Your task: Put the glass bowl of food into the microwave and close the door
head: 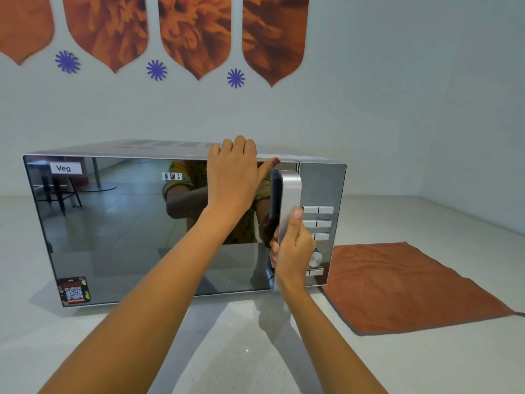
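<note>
A silver microwave with a mirrored door stands on the white counter, its door flush against the body. My right hand is wrapped around the lower part of the vertical silver door handle. My left hand lies flat over the door's top edge, fingers curled onto the microwave's roof and thumb stretched toward the handle. No glass bowl shows anywhere; the mirrored door hides the inside.
An orange cloth lies flat on the counter to the right of the microwave. The white counter runs toward me. A wall stands close behind, and a side wall closes off the far right.
</note>
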A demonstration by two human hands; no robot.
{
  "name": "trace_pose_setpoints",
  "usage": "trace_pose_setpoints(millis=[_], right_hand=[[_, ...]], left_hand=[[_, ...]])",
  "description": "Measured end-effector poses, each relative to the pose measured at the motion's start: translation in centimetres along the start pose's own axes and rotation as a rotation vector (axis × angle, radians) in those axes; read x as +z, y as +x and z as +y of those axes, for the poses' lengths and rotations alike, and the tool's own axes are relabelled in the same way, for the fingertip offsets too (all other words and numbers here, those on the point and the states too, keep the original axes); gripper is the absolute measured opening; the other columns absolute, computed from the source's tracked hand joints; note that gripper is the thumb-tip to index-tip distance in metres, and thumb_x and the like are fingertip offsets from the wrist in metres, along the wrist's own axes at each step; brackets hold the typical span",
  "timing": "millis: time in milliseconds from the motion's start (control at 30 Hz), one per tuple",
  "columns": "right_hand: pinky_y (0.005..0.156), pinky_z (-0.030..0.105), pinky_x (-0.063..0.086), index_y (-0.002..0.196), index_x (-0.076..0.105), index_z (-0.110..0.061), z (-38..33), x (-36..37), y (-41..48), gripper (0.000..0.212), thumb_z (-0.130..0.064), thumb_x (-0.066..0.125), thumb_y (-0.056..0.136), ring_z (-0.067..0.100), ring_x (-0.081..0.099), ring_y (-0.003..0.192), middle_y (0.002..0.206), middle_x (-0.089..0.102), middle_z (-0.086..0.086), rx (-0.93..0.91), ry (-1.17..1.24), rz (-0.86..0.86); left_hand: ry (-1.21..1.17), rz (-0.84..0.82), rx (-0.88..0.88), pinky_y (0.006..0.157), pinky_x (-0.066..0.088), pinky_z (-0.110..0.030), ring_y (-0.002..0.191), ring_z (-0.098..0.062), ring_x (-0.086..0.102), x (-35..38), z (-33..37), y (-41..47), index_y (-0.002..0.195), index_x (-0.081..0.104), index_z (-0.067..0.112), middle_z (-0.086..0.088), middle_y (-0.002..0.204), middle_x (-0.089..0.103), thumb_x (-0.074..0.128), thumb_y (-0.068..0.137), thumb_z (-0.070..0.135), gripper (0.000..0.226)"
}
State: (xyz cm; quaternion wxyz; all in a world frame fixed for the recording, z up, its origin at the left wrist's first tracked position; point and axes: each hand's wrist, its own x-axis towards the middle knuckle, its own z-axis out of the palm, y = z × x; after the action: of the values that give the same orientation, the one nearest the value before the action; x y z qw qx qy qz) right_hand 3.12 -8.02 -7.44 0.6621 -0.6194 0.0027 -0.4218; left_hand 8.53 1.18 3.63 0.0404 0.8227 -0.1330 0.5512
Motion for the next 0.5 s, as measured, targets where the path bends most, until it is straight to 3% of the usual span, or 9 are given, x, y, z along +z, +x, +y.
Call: trace_pose_setpoints(millis=[167, 267, 333, 400, 500], right_hand=[[0.036, 0.012, 0.038, 0.057, 0.042, -0.021, -0.2, 0.1, 0.0, 0.045, -0.047, 0.033, 0.093, 0.005, 0.048, 0.039, 0.05, 0.04, -0.001, -0.021, -0.047, 0.021], [0.035, 0.009, 0.036, 0.057, 0.042, -0.022, -0.1, 0.0, -0.1, 0.046, -0.035, 0.035, 0.1, 0.002, 0.048, 0.037, 0.049, 0.038, -0.003, -0.045, -0.059, 0.032], [0.036, 0.011, 0.037, 0.059, 0.043, -0.022, -0.2, -0.2, -0.3, 0.045, -0.034, 0.034, 0.101, 0.003, 0.048, 0.037, 0.05, 0.041, -0.002, -0.036, -0.046, 0.004], [0.036, 0.012, 0.038, 0.061, 0.045, -0.019, -0.5, -0.5, -0.4, 0.045, -0.035, 0.033, 0.102, 0.004, 0.047, 0.037, 0.053, 0.045, 0.003, 0.007, -0.002, -0.043], [0.037, 0.014, 0.039, 0.067, 0.046, -0.014, -1.0, -0.9, -0.7, 0.045, -0.039, 0.031, 0.101, 0.004, 0.048, 0.038, 0.055, 0.047, 0.005, 0.07, 0.027, -0.095]], left_hand=[[-0.042, 0.022, 0.017, 0.07, 0.04, -0.036, 0.075, -0.022, 0.054, -0.4, -0.1, -0.7, 0.091, 0.061, 0.011, -0.006, 0.083, 0.061, 0.028, 0.097, 0.053, 0.053], [-0.098, 0.03, 0.076, 0.081, 0.042, -0.036, 0.091, -0.024, 0.057, -0.6, -0.7, -1.6, 0.105, 0.06, 0.011, -0.007, 0.099, 0.063, 0.034, 0.097, 0.046, 0.044], [-0.133, 0.042, 0.104, 0.096, 0.04, -0.038, 0.109, -0.026, 0.057, -0.8, -1.4, -2.9, 0.118, 0.057, 0.011, -0.009, 0.115, 0.063, 0.041, 0.096, 0.041, 0.04], [-0.135, 0.019, 0.125, 0.114, 0.028, -0.041, 0.133, -0.029, 0.045, -1.0, -2.2, -4.5, 0.137, 0.046, 0.011, -0.011, 0.139, 0.052, 0.044, 0.095, 0.036, 0.048], [-0.165, -0.03, 0.099, 0.122, 0.015, -0.042, 0.149, -0.028, 0.018, -1.5, -3.6, -7.4, 0.151, 0.025, 0.012, -0.01, 0.16, 0.024, 0.044, 0.096, 0.031, 0.061]])
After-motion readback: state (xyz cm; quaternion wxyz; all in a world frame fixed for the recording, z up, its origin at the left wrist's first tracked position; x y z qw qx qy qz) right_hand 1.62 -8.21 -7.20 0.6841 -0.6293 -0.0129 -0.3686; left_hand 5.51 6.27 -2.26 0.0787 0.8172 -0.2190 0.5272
